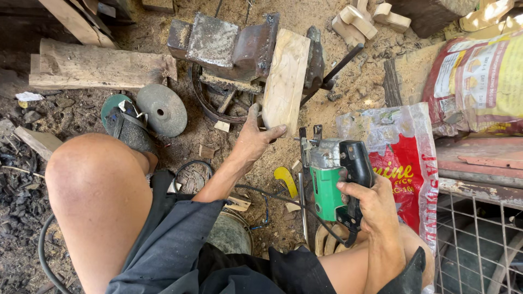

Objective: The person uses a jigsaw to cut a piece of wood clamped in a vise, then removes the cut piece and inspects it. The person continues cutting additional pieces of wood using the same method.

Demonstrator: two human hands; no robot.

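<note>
A pale wooden block (285, 79) stands clamped in a rusty metal vise (234, 46) on the sawdust-covered ground. My left hand (256, 136) grips the block's near lower end, thumb on its face. My right hand (369, 202) holds the black handle of a green and silver jigsaw (329, 171), which hangs just right of and below the block, apart from it. The saw's black cord (283, 198) trails back toward my lap. My bare knees frame the lower view.
Grinding discs (161, 109) lie left of the vise by my sandalled foot. Wood planks (98, 65) and offcuts (357, 22) lie at the back. Printed sacks (406, 158) and a wire cage (479, 245) stand on the right. A metal bucket (231, 234) sits between my legs.
</note>
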